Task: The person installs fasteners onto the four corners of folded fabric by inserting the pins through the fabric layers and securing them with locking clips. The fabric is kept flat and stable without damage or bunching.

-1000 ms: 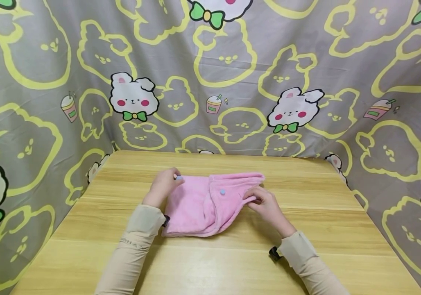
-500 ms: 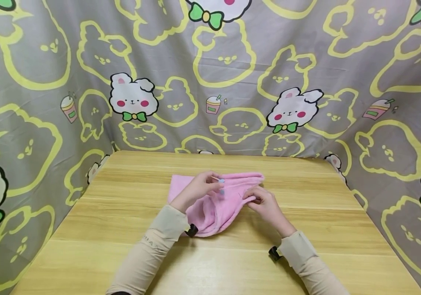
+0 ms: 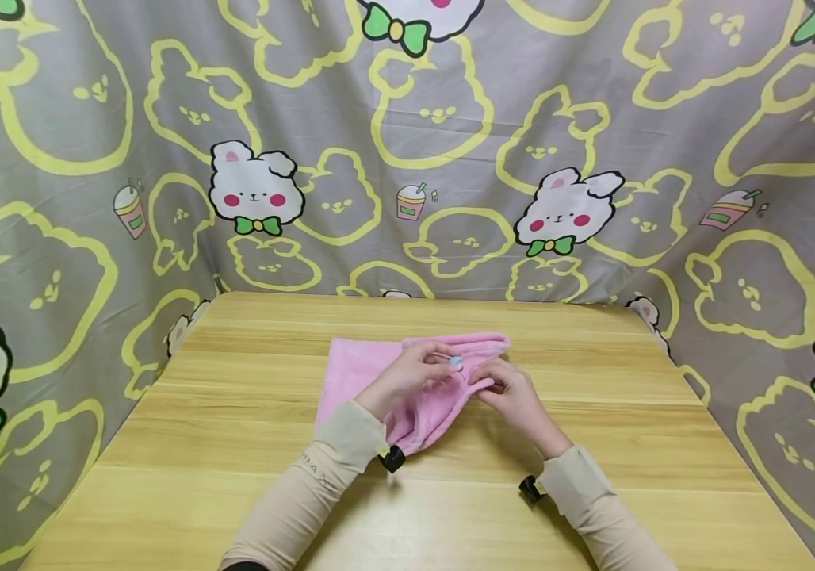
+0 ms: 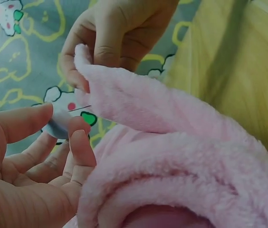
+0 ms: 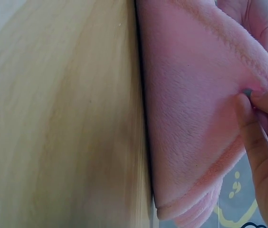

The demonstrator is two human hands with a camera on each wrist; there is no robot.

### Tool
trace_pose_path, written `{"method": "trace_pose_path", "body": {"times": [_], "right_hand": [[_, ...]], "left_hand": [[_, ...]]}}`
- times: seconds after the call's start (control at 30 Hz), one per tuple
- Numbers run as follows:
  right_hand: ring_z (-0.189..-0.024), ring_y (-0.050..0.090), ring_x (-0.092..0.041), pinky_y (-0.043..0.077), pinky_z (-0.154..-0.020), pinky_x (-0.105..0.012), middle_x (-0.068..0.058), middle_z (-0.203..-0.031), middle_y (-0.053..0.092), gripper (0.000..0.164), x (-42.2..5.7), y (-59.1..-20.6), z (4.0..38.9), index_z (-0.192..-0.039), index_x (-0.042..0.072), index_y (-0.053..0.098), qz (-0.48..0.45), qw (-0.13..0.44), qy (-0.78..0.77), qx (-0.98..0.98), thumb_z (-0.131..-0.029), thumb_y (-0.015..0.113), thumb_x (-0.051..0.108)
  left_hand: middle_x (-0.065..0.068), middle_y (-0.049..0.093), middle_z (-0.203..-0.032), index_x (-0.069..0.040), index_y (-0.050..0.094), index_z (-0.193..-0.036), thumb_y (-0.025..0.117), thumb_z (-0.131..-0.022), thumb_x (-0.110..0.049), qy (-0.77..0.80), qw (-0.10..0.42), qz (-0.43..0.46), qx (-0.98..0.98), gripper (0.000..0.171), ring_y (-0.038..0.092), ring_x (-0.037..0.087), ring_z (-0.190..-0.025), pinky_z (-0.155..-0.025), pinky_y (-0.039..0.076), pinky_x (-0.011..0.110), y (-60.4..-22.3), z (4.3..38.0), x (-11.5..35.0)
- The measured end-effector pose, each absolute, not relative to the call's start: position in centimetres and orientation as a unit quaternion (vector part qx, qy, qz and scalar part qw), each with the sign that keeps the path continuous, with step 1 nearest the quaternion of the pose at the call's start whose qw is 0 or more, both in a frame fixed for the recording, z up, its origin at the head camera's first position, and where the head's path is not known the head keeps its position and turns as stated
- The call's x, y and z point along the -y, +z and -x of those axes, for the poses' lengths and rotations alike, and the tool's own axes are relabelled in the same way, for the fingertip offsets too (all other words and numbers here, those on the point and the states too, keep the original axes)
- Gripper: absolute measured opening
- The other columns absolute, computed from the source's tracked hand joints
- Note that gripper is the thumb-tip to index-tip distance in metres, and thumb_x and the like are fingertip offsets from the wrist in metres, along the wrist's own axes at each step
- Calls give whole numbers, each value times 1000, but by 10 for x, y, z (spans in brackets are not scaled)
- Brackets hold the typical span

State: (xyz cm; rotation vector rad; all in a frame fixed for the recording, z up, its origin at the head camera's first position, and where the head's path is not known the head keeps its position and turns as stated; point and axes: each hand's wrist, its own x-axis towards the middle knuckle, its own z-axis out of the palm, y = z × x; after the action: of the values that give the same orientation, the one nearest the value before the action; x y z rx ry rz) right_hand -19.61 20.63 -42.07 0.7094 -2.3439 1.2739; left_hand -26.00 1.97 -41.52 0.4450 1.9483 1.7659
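Note:
In the left wrist view my left hand (image 4: 24, 161) pinches a round blue-headed pin (image 4: 58, 127). Its thin needle points at the raised edge of a pink plush cloth (image 4: 124, 102), with the tip right at the fabric. My right hand (image 3: 514, 394) pinches that edge from the other side. A small grey-blue piece (image 5: 247, 92) shows between its thumb and forefinger in the right wrist view. The cloth lies folded on the table, its right part gathered up between both hands. My left hand (image 3: 415, 373) covers part of the cloth in the head view.
A wood-grain table (image 3: 557, 507) extends around the cloth. Behind it and at both sides hangs a grey curtain (image 3: 350, 103) with cartoon rabbits. Black wrist cameras sit at the left cuff (image 3: 392, 458) and right cuff (image 3: 532, 489).
My left hand has moved right from the cloth's far left corner, across its middle, to beside my right hand. My right hand has stayed in place, pinching the edge.

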Motion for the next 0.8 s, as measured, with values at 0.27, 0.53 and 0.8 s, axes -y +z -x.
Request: {"method": "trace_pose_path", "body": {"times": [0.27, 0.53, 0.8], "right_hand": [[-84, 58, -13, 54, -71, -26, -15, -86, 62, 16, -206, -421, 196, -81, 1, 64, -255, 194, 452, 833, -70, 68, -10], [-82, 59, -18, 53, -70, -23, -12, -86, 62, 15, -207, -421, 196, -81, 2, 64, -256, 193, 448, 835, -71, 68, -8], [-83, 59, -12, 53, -70, -22, -13, -86, 62, 15, -206, -422, 196, -81, 2, 64, -253, 189, 452, 834, -70, 69, -7]], "left_hand": [[17, 61, -110, -7, 54, -116, 61, -83, -10, 650, 236, -153, -706, 34, 62, 13, -79, -74, 52, 29, -416, 256, -21], [17, 61, -111, -7, 54, -117, 61, -83, -10, 648, 236, -162, -706, 34, 63, 15, -82, -74, 51, 30, -419, 258, -21], [11, 62, -105, -8, 58, -111, 65, -80, -9, 615, 192, -193, -740, 32, 61, 13, -84, -76, 52, 30, -422, 256, -22]]}}
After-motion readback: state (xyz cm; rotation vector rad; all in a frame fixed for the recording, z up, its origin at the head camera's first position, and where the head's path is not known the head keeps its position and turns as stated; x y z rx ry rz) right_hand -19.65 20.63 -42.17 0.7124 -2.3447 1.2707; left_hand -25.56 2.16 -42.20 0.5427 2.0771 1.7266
